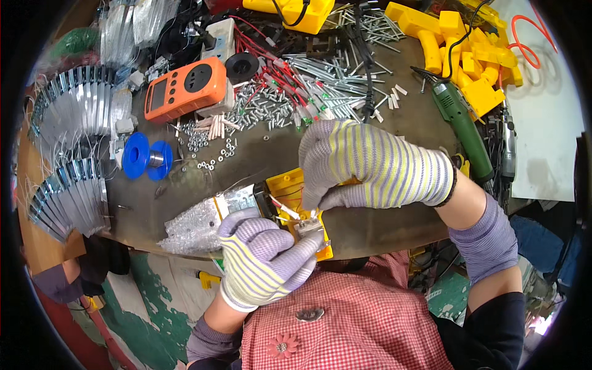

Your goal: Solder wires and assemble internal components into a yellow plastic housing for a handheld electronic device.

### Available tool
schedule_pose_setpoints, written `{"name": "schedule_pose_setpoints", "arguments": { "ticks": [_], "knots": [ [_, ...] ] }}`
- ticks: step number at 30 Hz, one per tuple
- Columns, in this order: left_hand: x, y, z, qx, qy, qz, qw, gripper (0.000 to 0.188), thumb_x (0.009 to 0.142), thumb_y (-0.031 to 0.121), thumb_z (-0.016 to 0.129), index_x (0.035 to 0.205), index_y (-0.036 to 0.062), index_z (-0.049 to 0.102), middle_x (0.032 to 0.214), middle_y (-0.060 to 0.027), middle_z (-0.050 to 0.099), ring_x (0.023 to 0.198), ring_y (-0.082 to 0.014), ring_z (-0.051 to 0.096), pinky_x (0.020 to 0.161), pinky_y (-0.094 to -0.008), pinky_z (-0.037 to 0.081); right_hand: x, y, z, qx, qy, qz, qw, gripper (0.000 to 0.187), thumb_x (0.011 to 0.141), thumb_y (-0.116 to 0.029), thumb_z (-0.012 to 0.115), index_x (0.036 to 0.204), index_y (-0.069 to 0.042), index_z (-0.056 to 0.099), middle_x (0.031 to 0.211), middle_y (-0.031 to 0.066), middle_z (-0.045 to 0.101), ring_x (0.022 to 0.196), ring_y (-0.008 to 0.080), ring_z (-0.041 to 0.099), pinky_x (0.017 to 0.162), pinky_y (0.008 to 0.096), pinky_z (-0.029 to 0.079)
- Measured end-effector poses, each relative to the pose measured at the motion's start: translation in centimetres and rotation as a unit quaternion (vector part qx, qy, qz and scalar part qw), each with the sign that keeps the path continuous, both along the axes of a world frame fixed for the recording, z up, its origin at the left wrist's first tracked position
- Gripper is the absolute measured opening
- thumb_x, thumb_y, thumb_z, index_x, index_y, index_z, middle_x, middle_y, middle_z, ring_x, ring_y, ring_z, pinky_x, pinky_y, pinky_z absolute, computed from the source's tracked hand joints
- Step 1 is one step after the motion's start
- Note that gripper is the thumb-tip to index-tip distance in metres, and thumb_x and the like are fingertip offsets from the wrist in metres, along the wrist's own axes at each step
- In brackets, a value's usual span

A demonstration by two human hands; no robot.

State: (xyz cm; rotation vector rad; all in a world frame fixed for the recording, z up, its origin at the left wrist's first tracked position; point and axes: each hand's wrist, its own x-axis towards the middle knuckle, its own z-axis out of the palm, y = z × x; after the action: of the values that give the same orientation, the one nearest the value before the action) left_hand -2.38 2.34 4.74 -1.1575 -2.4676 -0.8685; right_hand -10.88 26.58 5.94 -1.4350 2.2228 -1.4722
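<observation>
Holding a small metal part [308, 227] at its thumb and fingertips, the left hand [262, 262] sat at the near edge of the tabletop [394, 229]. The right hand [376, 166] reached in from the right, its fingers curled and their tips drawn narrow just above that part — whether they gripped a wire, I could not tell. Beneath both hands lay a yellow case [283, 181], close to the near edge, with a white lead [283, 207] running across it toward the part. Bubble wrap [192, 226] lay left of the case, partly around a shiny metal piece [242, 198]. Farther back stood a blue spool [136, 155], an orange meter [187, 89] and a heap of screws [265, 110]; toward the right edge — a green power tool [464, 126], near piled yellow shells [453, 37].
</observation>
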Motion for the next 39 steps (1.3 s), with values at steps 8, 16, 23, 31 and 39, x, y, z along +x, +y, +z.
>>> {"name": "schedule_pose_setpoints", "arguments": {
  "ticks": [8,16,23,31,39],
  "knots": [
    [0.5,-0.3,-1.2,-0.007,0.02,-0.013,1.0,0.042,0.059,0.026,0.079,0.1,0.0286,0.075,0.089,0.0083,0.051,0.087,-0.0164,0.052,0.088,-0.0421,0.041,0.0,-2.3,2.7,0.187,0.187,-0.018,0.964,0.011,0.077,-0.016,0.073,0.085,-0.008,0.071,0.076,0.0099,0.065,0.076,0.0332,0.063,0.073,0.0435,0.05],
    [0.6,-0.3,-1.3,-0.009,0.024,-0.017,1.0,0.04,0.061,0.025,0.078,0.101,0.0284,0.075,0.085,0.0095,0.051,0.085,-0.0145,0.053,0.087,-0.0404,0.041,1.2,-1.4,1.6,0.122,0.033,-0.012,0.992,0.014,0.078,-0.019,0.073,0.088,-0.009,0.073,0.081,0.0107,0.067,0.088,0.0325,0.063,0.08,0.043,0.05],
    [0.8,-1.3,0.1,-0.005,-0.018,0.011,1.0,0.033,0.063,0.021,0.078,0.096,0.0236,0.074,0.083,0.0039,0.05,0.081,-0.0199,0.052,0.083,-0.042,0.043,5.6,-0.7,2.0,0.079,0.087,-0.198,0.973,0.017,0.076,-0.025,0.075,0.088,-0.014,0.07,0.081,0.0038,0.062,0.083,0.0274,0.062,0.078,0.0431,0.049],
    [-7.1,-1.1,2.9,-0.064,-0.206,-0.066,0.974,0.021,0.067,0.009,0.076,0.088,0.0103,0.072,0.118,-0.0146,0.06,0.116,-0.0341,0.052,0.097,-0.0451,0.042,10.8,-3.1,-2.1,0.072,0.112,-0.256,0.957,0.017,0.078,-0.018,0.066,0.094,-0.012,0.069,0.079,0.0031,0.059,0.074,0.0219,0.061,0.067,0.0363,0.05],
    [-10.0,1.1,5.4,-0.177,-0.258,-0.21,0.926,0.011,0.072,0.014,0.074,0.081,0.0096,0.071,0.127,-0.017,0.059,0.119,-0.0361,0.053,0.105,-0.047,0.036,10.8,-3.1,-3.0,0.026,0.131,-0.241,0.961,0.017,0.078,-0.016,0.065,0.093,-0.01,0.067,0.083,0.0048,0.06,0.077,0.0224,0.062,0.071,0.0361,0.052]
  ]
}}
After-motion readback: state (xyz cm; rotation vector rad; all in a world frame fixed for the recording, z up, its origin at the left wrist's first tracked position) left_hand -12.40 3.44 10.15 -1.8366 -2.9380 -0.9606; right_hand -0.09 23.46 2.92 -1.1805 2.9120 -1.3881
